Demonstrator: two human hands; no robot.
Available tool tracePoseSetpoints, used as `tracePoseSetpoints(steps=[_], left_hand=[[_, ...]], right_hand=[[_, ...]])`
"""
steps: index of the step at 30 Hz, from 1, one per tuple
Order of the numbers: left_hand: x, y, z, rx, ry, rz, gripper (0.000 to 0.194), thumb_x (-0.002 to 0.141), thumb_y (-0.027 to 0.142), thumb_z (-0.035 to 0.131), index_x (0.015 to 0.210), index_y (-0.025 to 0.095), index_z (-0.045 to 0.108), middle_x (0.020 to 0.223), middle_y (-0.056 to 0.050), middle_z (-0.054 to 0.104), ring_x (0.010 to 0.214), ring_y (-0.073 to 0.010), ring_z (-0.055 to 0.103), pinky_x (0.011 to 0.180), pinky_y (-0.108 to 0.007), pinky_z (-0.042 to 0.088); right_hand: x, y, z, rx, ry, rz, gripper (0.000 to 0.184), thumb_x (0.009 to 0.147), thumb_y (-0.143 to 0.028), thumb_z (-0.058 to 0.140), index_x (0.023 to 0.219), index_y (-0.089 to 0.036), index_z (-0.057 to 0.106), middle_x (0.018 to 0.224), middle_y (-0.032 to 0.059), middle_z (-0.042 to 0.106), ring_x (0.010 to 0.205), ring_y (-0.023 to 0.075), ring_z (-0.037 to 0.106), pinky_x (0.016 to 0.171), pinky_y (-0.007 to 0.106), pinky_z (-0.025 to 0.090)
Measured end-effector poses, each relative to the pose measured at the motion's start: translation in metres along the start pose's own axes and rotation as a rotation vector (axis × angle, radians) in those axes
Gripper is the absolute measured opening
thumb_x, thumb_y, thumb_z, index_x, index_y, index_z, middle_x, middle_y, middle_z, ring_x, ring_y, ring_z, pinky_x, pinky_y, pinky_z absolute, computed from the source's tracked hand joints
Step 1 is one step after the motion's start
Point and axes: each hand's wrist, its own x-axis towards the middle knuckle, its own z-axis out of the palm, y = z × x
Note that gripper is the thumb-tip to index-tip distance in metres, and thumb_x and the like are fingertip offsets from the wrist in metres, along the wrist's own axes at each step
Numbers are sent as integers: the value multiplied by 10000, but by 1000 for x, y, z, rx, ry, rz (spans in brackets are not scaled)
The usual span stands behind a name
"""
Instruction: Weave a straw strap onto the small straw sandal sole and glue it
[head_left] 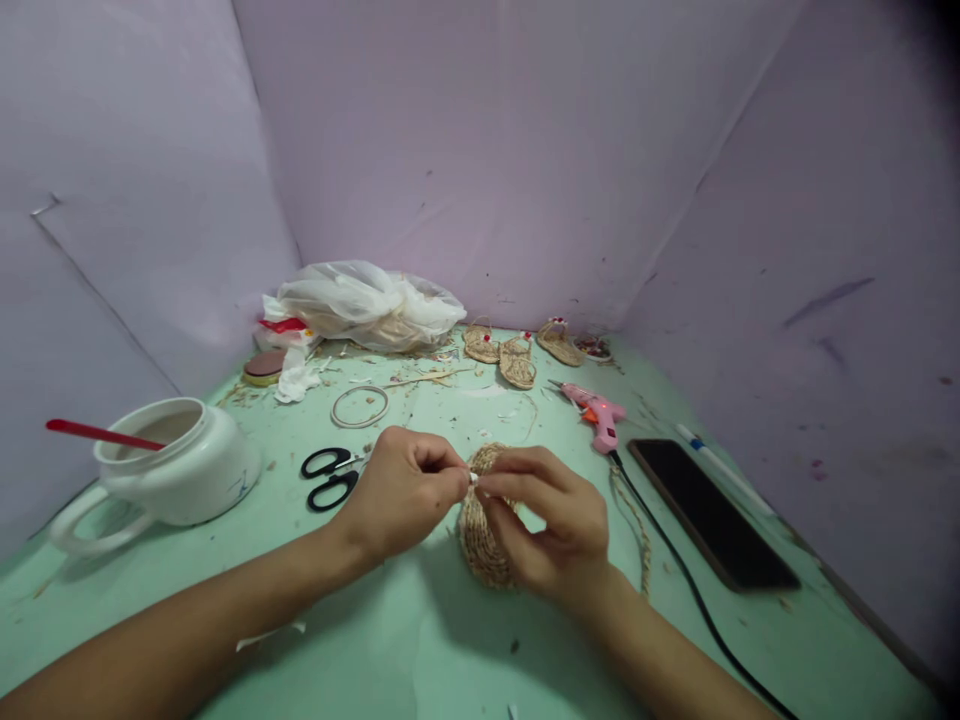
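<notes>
A small white piece (474, 479) is pinched between my two hands, too small to name. My left hand (411, 490) is closed, thumb and forefinger pressed together on its left side. From the right, the fingertips of my right hand (551, 515) close on the same piece. Just beneath them lies a woven straw sole (484, 545) on the table, its upper part partly hidden by my fingers. Black-handled scissors (330, 490) lie beside my left hand, their blades partly covered by it. To the right of my right hand runs a braided straw cord (643, 540).
A pink glue gun (600, 412) with a black cable, a phone (709, 510) and a pen (724, 468) lie right. Left stands a white pot (202, 480) holding a red stick. Behind are a ring (360, 406), a plastic bag (367, 305) and small straw sandals (517, 362).
</notes>
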Motion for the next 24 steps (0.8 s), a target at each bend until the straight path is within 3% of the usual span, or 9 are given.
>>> tracePoseSetpoints(steps=[3, 7, 11, 16, 19, 24], left_hand=[[3, -3, 2, -75, 4, -63, 135, 570, 192, 516, 461, 130, 565, 375, 49, 417, 406, -64, 342, 411, -196, 278], [5, -4, 4, -187, 13, -92, 123, 564, 205, 523, 491, 128, 585, 378, 43, 455, 408, -76, 387, 425, -204, 319], [7, 2, -2, -109, 51, -17, 122, 579, 204, 541, 497, 129, 593, 399, 49, 457, 423, -69, 379, 424, -197, 301], [11, 1, -11, -78, -23, -18, 125, 583, 225, 555, 507, 132, 590, 401, 53, 443, 427, -68, 366, 429, -203, 282], [12, 0, -11, -48, -58, -37, 125, 589, 227, 550, 512, 135, 583, 406, 54, 430, 437, -70, 358, 436, -208, 272], [10, 1, -6, -30, -121, -69, 141, 611, 251, 547, 533, 136, 573, 422, 56, 400, 445, -74, 346, 441, -215, 258]], right_hand=[[0, 3, -1, -262, -42, -312, 159, 687, 4, 584, 749, -129, 644, 686, 67, 648, 567, 134, 533, 499, 255, 454], [-3, 6, 4, -399, -94, -397, 122, 696, -4, 582, 737, -102, 641, 702, 91, 670, 572, 152, 537, 473, 259, 453], [-6, 3, 4, -297, -179, -329, 122, 696, -31, 555, 743, -121, 623, 801, 106, 664, 713, 191, 596, 564, 286, 497], [-5, -4, -4, -5, -72, -66, 251, 657, -86, 542, 904, -121, 572, 934, 135, 613, 846, 209, 602, 696, 344, 518], [-5, 1, -2, 3, -112, 29, 343, 692, -60, 553, 1030, -112, 558, 893, 121, 628, 760, 176, 604, 630, 301, 516], [-8, 6, 6, -56, -56, 19, 204, 748, -31, 539, 917, -103, 627, 617, 55, 615, 514, 117, 546, 474, 226, 444]])
